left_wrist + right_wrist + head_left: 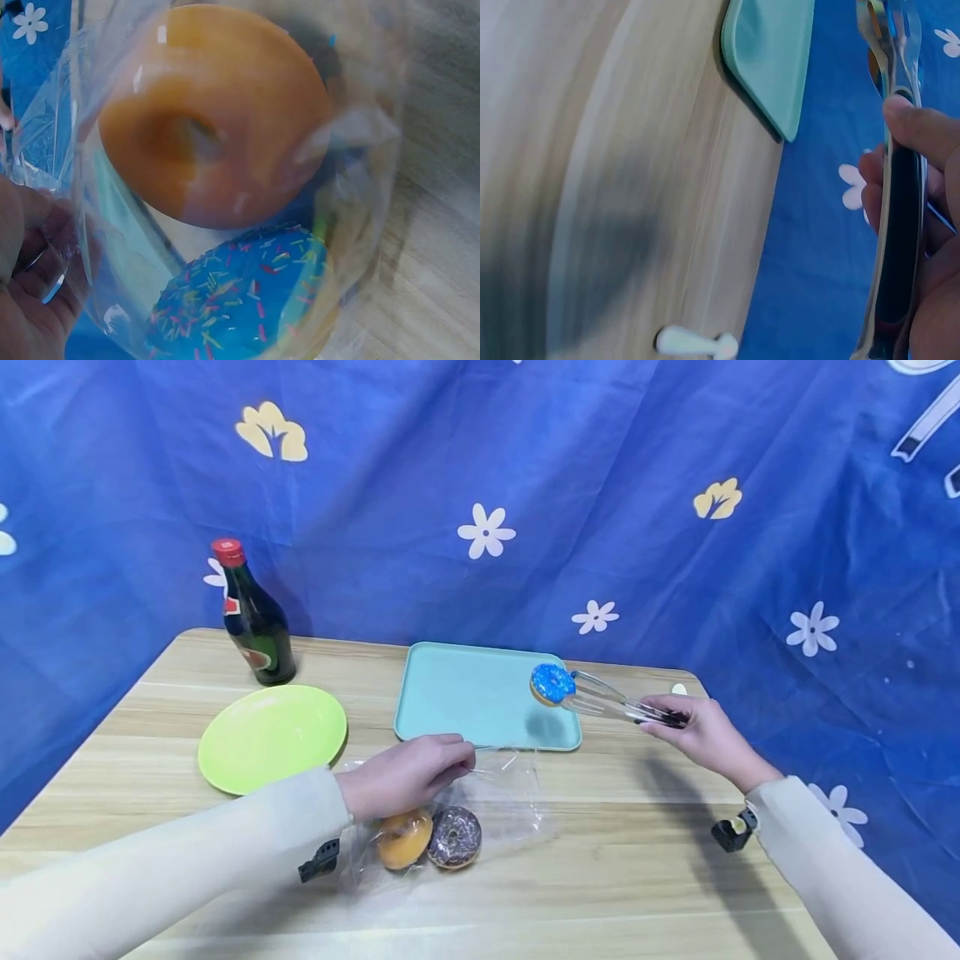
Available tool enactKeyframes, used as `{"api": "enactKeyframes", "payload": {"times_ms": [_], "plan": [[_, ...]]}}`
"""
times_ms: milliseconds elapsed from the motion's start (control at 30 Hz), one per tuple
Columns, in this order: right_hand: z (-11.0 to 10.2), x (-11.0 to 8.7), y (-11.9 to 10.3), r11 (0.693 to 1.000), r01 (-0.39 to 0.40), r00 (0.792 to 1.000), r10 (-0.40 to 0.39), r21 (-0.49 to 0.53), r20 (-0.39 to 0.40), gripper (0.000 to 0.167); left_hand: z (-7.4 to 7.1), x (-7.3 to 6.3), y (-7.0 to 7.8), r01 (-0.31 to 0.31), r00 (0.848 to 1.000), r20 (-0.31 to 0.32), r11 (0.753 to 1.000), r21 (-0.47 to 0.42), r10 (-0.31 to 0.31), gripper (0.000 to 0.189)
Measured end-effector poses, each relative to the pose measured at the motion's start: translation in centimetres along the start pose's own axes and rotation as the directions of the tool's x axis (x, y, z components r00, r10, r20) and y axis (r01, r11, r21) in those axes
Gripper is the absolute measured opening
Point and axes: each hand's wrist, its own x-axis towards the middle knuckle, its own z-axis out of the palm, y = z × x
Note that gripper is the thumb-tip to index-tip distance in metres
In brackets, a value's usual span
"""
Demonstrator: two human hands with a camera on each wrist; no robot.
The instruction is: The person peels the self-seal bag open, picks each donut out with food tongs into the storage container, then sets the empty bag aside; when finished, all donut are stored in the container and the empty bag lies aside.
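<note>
My left hand (408, 777) grips the upper edge of a clear plastic bag (513, 806) low over the table. Inside the bag lie an orange-glazed doughnut (403, 839) and a dark chocolate doughnut (454, 837) with pale sprinkles. The left wrist view, through the plastic, shows the orange doughnut (217, 112) close up beside a blue-iced doughnut (240, 292) with coloured sprinkles. My right hand (701, 735) holds metal tongs (900, 225) by their black handles, thumb on top. Between the tongs' tips is a blue doughnut (552, 683), raised over the right end of a pale turquoise tray (472, 693).
A lime-green plate (273, 739) sits left of the tray. Behind it, near the back edge, stands a dark green bottle (258, 627) with a red cap. A small white object (694, 343) lies by the table's back right edge. Blue patterned cloth (390, 485) hangs behind the table.
</note>
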Motion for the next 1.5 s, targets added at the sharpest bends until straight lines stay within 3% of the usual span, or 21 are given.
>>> {"api": "enactKeyframes", "payload": {"times_ms": [200,467,733,1033,1233,1500], "plan": [[2.9,3.8,-0.6,0.999,-0.027,0.999,0.029,-0.048,0.041,0.035,0.0,-0.2,0.1,0.009,1.000,0.013,1.000,-0.008,-0.009,0.010],[7.6,8.8,-3.4,0.998,-0.064,0.988,0.066,-0.017,0.141,0.042,0.1,-0.2,0.1,0.010,1.000,0.018,1.000,-0.017,-0.010,0.008],[11.7,12.5,-5.3,0.996,-0.083,0.978,0.084,-0.013,0.191,0.038,0.2,0.0,0.0,0.001,1.000,0.016,0.999,-0.032,0.000,0.009],[14.1,14.4,-6.8,0.997,-0.083,0.976,0.082,-0.002,0.201,0.031,0.3,0.0,-0.1,0.010,1.000,0.018,0.999,-0.036,-0.009,0.007],[14.3,14.2,-7.2,0.992,-0.124,0.968,0.128,-0.035,0.215,0.036,0.5,0.3,0.0,-0.006,1.000,0.019,0.999,-0.041,0.007,0.009],[14.5,14.0,-7.2,0.992,-0.119,0.967,0.124,-0.037,0.223,0.043,0.7,0.1,0.1,-0.007,1.000,0.020,1.000,-0.020,0.007,0.008]]}}
